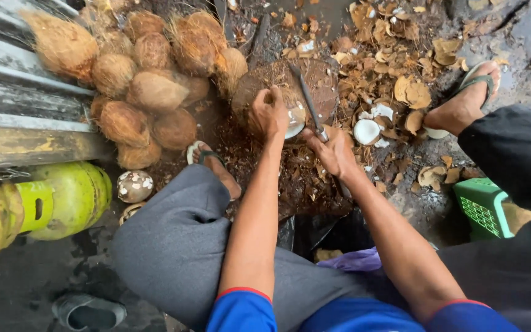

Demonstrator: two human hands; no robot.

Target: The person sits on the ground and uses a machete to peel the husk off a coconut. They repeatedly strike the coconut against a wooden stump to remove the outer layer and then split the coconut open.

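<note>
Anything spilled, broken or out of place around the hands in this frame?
Yes. Broken coconut shell pieces litter the wet ground beside the chopping block. The left hand steadies a coconut; the right hand grips a knife.

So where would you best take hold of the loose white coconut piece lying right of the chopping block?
Probably by its rim, from above. The white coconut piece lies cupped among husk chips, beside the right hand holding the knife. Its raised edge gives fingers two opposing sides, and nothing covers it from above.
</note>
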